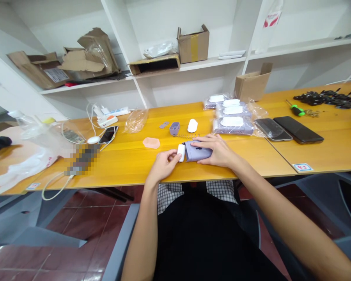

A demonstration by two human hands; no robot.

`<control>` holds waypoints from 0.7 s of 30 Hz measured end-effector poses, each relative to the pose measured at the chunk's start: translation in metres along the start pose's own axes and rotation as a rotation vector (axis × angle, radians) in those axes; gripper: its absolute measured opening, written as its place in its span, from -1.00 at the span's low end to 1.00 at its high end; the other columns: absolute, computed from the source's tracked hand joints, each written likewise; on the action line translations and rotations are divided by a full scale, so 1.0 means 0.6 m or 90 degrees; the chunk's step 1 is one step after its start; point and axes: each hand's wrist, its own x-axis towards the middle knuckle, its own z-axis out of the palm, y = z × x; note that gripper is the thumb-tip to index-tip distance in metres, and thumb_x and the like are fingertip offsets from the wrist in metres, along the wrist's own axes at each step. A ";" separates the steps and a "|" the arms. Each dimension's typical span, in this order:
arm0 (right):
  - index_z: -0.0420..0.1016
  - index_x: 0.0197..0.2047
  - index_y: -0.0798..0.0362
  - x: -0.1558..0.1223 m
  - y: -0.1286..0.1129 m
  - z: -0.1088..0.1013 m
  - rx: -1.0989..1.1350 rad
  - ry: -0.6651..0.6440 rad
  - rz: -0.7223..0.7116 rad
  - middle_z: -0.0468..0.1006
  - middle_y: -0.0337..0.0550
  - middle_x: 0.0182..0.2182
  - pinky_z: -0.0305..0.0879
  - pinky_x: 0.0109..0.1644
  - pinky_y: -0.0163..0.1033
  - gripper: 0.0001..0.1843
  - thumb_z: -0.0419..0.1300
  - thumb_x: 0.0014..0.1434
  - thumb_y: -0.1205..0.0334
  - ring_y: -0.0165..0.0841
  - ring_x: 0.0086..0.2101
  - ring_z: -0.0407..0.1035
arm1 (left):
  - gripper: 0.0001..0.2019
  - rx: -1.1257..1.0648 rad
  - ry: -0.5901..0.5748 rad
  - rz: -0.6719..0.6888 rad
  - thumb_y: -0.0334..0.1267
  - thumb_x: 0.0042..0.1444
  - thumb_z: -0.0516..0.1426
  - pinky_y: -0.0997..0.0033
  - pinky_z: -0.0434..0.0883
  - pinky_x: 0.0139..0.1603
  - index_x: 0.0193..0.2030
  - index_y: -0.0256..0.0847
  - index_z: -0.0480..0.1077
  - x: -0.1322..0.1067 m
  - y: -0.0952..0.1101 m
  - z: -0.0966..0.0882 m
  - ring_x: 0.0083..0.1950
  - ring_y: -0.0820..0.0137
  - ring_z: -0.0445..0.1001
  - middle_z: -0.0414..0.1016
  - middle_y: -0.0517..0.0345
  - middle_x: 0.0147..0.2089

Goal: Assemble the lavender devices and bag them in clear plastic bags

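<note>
On the table near its front edge lies a purple plastic housing (195, 153), its open end facing left. My right hand (215, 150) is closed over it from the right. My left hand (165, 164) pinches a small white plastic piece (181, 152) at the housing's open end; whether it touches the housing I cannot tell. Just beyond my hands lies a metal coil spring (185, 136). Behind it are a small purple cup-like part (174, 128), a white rounded cap (192, 125) and a flat purple-grey piece (164, 124). A peach-coloured flat piece (151, 143) lies to the left.
Several bagged purple-and-white units (233, 125) stand at the back right, beside two phones (298, 129) and a green-handled screwdriver (296, 110). At left are a power strip (108, 121), cables and a plastic bag (20, 160). Shelves with cardboard boxes (193, 46) rise behind.
</note>
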 end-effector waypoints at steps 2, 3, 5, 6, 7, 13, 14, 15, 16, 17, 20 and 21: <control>0.48 0.35 -0.38 0.000 -0.003 -0.001 -0.018 -0.008 -0.005 0.47 -0.27 0.36 0.18 0.33 0.33 -0.18 0.54 0.03 0.08 0.04 0.22 0.39 | -0.67 -0.001 -0.004 -0.003 -0.04 0.34 0.15 0.30 0.45 -0.15 -0.05 -0.26 0.59 0.000 0.001 -0.001 -0.23 0.26 0.57 0.65 0.04 -0.24; 0.49 0.35 -0.37 0.000 -0.005 -0.001 -0.027 -0.010 -0.009 0.48 -0.27 0.36 0.19 0.32 0.32 -0.19 0.53 0.03 0.08 0.04 0.21 0.40 | -0.67 -0.003 -0.007 -0.002 -0.03 0.34 0.15 0.31 0.45 -0.15 -0.05 -0.26 0.59 0.000 0.001 -0.001 -0.22 0.27 0.57 0.65 0.04 -0.23; 0.50 0.34 -0.35 0.000 -0.009 -0.002 -0.043 -0.011 -0.022 0.49 -0.27 0.35 0.21 0.30 0.28 -0.21 0.51 0.04 0.09 0.02 0.20 0.41 | -0.67 -0.015 -0.014 0.004 -0.03 0.33 0.16 0.30 0.46 -0.13 -0.06 -0.26 0.59 -0.001 0.001 -0.003 -0.21 0.26 0.57 0.66 0.03 -0.22; 0.50 0.34 -0.34 0.000 -0.011 -0.003 -0.050 -0.010 -0.029 0.49 -0.26 0.35 0.22 0.29 0.27 -0.22 0.51 0.05 0.09 0.01 0.19 0.41 | -0.67 -0.024 -0.017 0.007 -0.04 0.32 0.17 0.29 0.46 -0.11 -0.05 -0.26 0.60 -0.001 0.000 -0.003 -0.19 0.26 0.58 0.66 0.02 -0.20; 0.51 0.34 -0.32 0.000 -0.013 -0.003 -0.056 -0.009 -0.037 0.49 -0.25 0.35 0.23 0.28 0.25 -0.23 0.50 0.05 0.10 0.01 0.18 0.42 | -0.67 -0.035 -0.018 0.009 -0.04 0.31 0.18 0.28 0.47 -0.09 -0.05 -0.26 0.60 0.000 0.000 -0.004 -0.18 0.25 0.58 0.67 0.02 -0.19; 0.55 0.31 -0.30 0.004 -0.023 -0.004 -0.082 -0.004 -0.048 0.50 -0.23 0.34 0.24 0.20 0.25 -0.28 0.47 0.06 0.11 0.04 0.11 0.42 | -0.70 -0.086 0.003 -0.031 -0.05 0.26 0.22 0.25 0.51 -0.07 -0.10 -0.25 0.60 0.006 -0.002 0.006 -0.17 0.23 0.61 0.68 0.02 -0.20; 0.56 0.31 -0.31 0.004 -0.023 -0.004 -0.085 -0.003 -0.048 0.50 -0.24 0.34 0.25 0.19 0.24 -0.29 0.46 0.06 0.11 0.04 0.10 0.42 | -0.70 -0.092 0.013 -0.041 -0.05 0.25 0.22 0.24 0.52 -0.08 -0.11 -0.26 0.60 0.007 -0.002 0.009 -0.17 0.22 0.62 0.68 0.02 -0.21; 0.57 0.30 -0.31 0.004 -0.024 -0.003 -0.088 -0.003 -0.048 0.50 -0.25 0.34 0.25 0.18 0.24 -0.30 0.46 0.06 0.11 0.04 0.09 0.42 | -0.70 -0.099 0.022 -0.051 -0.05 0.25 0.22 0.24 0.52 -0.09 -0.12 -0.26 0.60 0.008 -0.001 0.011 -0.17 0.22 0.62 0.68 0.01 -0.22; 0.57 0.30 -0.30 0.004 -0.024 -0.002 -0.090 -0.002 -0.049 0.51 -0.25 0.34 0.26 0.18 0.23 -0.31 0.46 0.06 0.11 0.04 0.08 0.42 | -0.70 -0.107 0.028 -0.059 -0.06 0.24 0.23 0.24 0.52 -0.09 -0.13 -0.27 0.60 0.009 -0.001 0.014 -0.17 0.22 0.62 0.68 0.00 -0.22; 0.57 0.30 -0.30 0.004 -0.024 -0.001 -0.091 0.000 -0.050 0.51 -0.25 0.33 0.26 0.18 0.23 -0.31 0.46 0.06 0.10 0.03 0.08 0.41 | -0.70 -0.114 0.033 -0.067 -0.06 0.23 0.23 0.24 0.53 -0.09 -0.13 -0.27 0.61 0.010 -0.002 0.016 -0.18 0.22 0.63 0.68 0.00 -0.21; 0.57 0.30 -0.30 0.004 -0.023 0.003 -0.092 0.006 -0.048 0.52 -0.25 0.32 0.25 0.18 0.24 -0.30 0.46 0.06 0.07 0.04 0.08 0.41 | -0.70 -0.131 0.045 -0.079 -0.05 0.21 0.25 0.25 0.52 -0.11 -0.15 -0.28 0.61 0.012 -0.003 0.020 -0.20 0.24 0.62 0.68 0.00 -0.22; 0.57 0.30 -0.30 0.004 -0.023 0.004 -0.091 0.008 -0.047 0.53 -0.25 0.32 0.24 0.18 0.24 -0.30 0.46 0.05 0.07 0.04 0.08 0.40 | -0.69 -0.137 0.049 -0.079 -0.03 0.20 0.25 0.26 0.52 -0.11 -0.16 -0.28 0.60 0.012 -0.003 0.019 -0.20 0.24 0.61 0.67 0.00 -0.23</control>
